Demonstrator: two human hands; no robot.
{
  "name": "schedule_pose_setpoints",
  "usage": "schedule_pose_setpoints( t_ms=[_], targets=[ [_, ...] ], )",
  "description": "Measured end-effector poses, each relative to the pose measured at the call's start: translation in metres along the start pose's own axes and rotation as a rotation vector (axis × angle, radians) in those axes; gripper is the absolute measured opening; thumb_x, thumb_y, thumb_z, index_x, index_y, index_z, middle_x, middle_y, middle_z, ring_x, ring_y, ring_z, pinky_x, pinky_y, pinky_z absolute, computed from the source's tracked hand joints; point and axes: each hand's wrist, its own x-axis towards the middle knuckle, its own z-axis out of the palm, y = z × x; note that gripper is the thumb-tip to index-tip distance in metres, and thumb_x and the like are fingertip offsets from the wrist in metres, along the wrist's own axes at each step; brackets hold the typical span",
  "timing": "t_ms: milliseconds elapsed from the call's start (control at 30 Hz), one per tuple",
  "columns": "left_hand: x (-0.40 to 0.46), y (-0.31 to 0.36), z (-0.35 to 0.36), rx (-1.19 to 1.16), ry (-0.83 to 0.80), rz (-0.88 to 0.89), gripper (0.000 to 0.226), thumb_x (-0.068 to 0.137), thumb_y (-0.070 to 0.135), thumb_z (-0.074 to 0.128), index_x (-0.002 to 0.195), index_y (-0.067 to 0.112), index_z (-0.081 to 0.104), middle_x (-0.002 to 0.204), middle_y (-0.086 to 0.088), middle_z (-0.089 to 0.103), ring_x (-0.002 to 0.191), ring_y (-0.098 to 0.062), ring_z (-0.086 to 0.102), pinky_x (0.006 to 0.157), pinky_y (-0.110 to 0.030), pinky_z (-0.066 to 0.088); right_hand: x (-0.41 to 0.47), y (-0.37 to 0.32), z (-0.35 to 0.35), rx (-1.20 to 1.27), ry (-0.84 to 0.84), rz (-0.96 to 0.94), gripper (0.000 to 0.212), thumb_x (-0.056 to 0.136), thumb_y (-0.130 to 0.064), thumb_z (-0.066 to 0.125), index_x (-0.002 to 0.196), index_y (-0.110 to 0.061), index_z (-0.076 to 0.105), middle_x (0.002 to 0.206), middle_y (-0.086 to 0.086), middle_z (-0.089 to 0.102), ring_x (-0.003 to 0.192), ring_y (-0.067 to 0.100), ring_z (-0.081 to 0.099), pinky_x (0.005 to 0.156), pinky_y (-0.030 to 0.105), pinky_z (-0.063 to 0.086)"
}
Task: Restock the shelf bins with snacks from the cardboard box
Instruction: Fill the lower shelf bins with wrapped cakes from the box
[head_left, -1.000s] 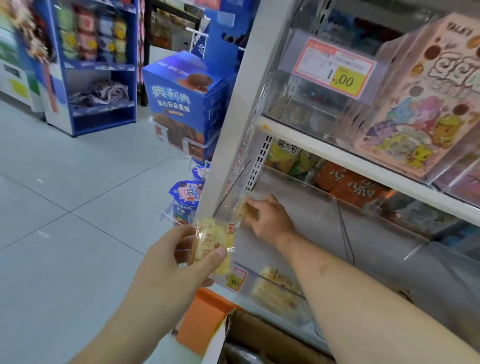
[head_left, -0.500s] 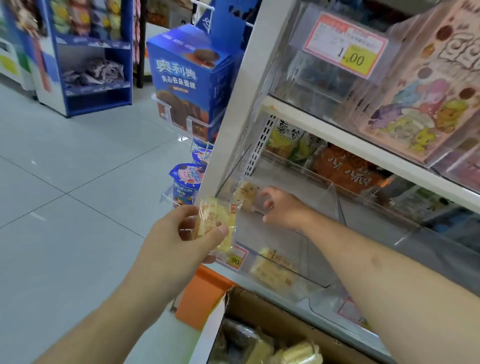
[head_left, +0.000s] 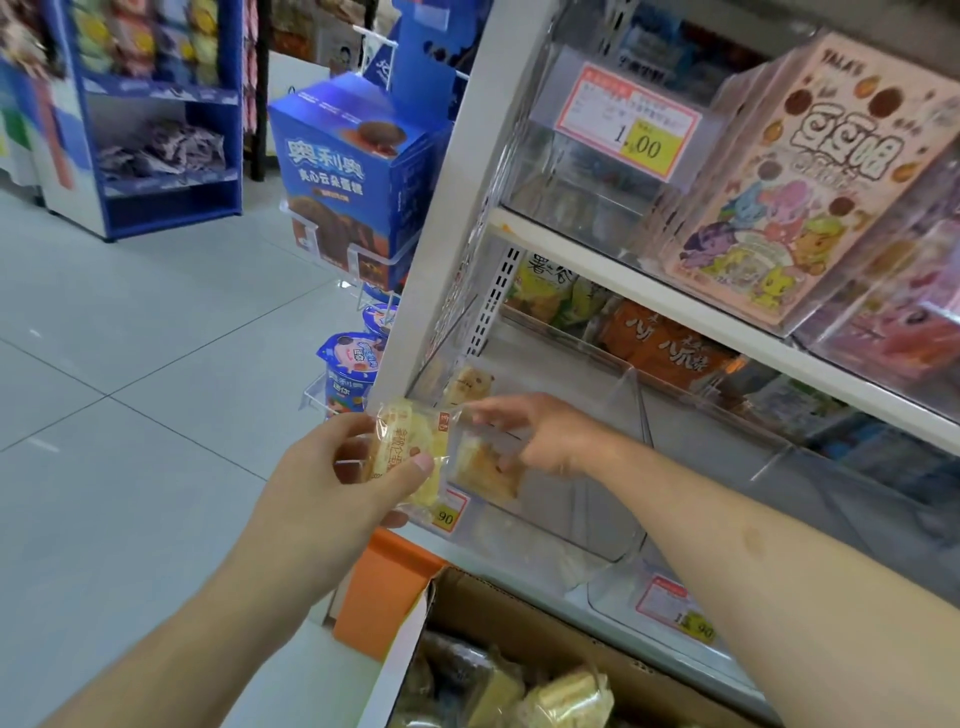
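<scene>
Grey tiled floor (head_left: 130, 415), white shelf (head_left: 675, 291), clear bins (head_left: 631, 415)

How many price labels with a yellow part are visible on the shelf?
3: one on the upper bin, one partly behind the snack pack in the left hand, one low near the cardboard box. Others may be hidden.

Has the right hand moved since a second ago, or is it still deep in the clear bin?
Yes. The right hand has drawn back from the clear bin's far corner by the white upright toward the wrapped snack in the left hand.
</scene>
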Motion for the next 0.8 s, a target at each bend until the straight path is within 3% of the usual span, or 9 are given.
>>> schedule_pose_setpoints(
  t_ms=[67,167,267,333,433,533,633,733,800],
  targets=[
    [0.001,-0.001,-0.001,-0.006,0.005,-0.008,0.044,0.084,0.036,0.085,0.123,0.032,0.066,0.103,0.007,0.075,0.086,-0.014,0.077,0.068,-0.035,0.067,0.005,-0.005,0.004,-0.014,0.078,-0.008,0.079,0.082,-0.008,0.089,0.152,-0.023,0.054,0.142,-0.006,0.063,0.13,0.011,0.057,0.091,0.012,0.041],
    [0.0,-0.001,0.001,0.017,0.004,-0.012,0.05,0.084,0.035,0.084,0.129,0.03,0.064,0.107,0.007,0.073,0.089,-0.017,0.077,0.067,-0.034,0.067,0.007,-0.002,0.013,-0.197,0.037,0.028,0.073,0.076,-0.027,0.095,0.141,-0.027,0.062,0.134,-0.009,0.064,0.122,0.013,0.06,0.098,0.022,0.045],
    [0.001,-0.002,0.003,0.037,0.0,-0.012,0.053,0.084,0.037,0.084,0.131,0.033,0.06,0.11,0.007,0.071,0.09,-0.018,0.076,0.065,-0.029,0.065,0.006,0.01,0.02,-0.269,0.148,-0.028,0.061,0.078,-0.003,0.084,0.128,-0.037,0.073,0.134,-0.014,0.063,0.126,0.011,0.056,0.106,0.028,0.049],
    [0.001,-0.002,0.002,0.037,-0.001,-0.011,0.051,0.084,0.037,0.085,0.129,0.034,0.061,0.108,0.009,0.071,0.089,-0.017,0.076,0.064,-0.028,0.065,0.006,0.015,0.019,-0.264,0.269,-0.044,0.071,0.08,0.006,0.072,0.134,-0.041,0.069,0.138,-0.012,0.055,0.13,0.012,0.049,0.11,0.034,0.047],
    [0.001,-0.002,0.003,0.038,-0.002,-0.014,0.051,0.084,0.037,0.085,0.129,0.034,0.061,0.108,0.009,0.071,0.089,-0.016,0.076,0.065,-0.029,0.065,0.008,0.012,0.016,-0.126,0.383,0.097,0.068,0.086,-0.005,0.077,0.144,-0.035,0.058,0.139,-0.003,0.054,0.125,0.018,0.057,0.104,0.037,0.053],
    [0.001,-0.001,0.005,0.042,-0.006,-0.013,0.053,0.083,0.036,0.085,0.13,0.033,0.06,0.109,0.008,0.072,0.088,-0.015,0.076,0.066,-0.029,0.066,0.013,0.009,0.021,-0.053,0.251,0.14,0.059,0.079,-0.03,0.091,0.132,-0.027,0.067,0.131,-0.001,0.064,0.117,0.017,0.063,0.101,0.031,0.053],
    [0.0,-0.001,0.006,0.048,-0.013,-0.009,0.05,0.083,0.036,0.084,0.127,0.036,0.059,0.108,0.009,0.071,0.088,-0.015,0.076,0.066,-0.029,0.066,0.012,0.009,0.026,-0.05,0.153,0.144,0.068,0.069,-0.037,0.097,0.13,-0.031,0.068,0.123,-0.003,0.066,0.11,0.017,0.066,0.102,0.035,0.056],
    [0.0,-0.002,0.005,0.031,-0.015,-0.007,0.049,0.083,0.034,0.085,0.125,0.036,0.059,0.109,0.008,0.072,0.089,-0.017,0.076,0.066,-0.029,0.066,0.013,0.014,0.023,-0.1,0.21,0.174,0.052,0.072,-0.038,0.096,0.117,-0.03,0.073,0.111,-0.007,0.07,0.101,0.014,0.067,0.091,0.027,0.054],
    [0.001,-0.002,0.004,0.034,-0.012,-0.008,0.05,0.083,0.035,0.085,0.125,0.037,0.058,0.11,0.008,0.071,0.09,-0.017,0.076,0.064,-0.028,0.065,0.014,0.018,0.02,-0.116,0.263,0.203,0.052,0.076,-0.039,0.093,0.122,-0.029,0.072,0.116,-0.006,0.07,0.106,0.015,0.066,0.091,0.026,0.051]
  ],
)
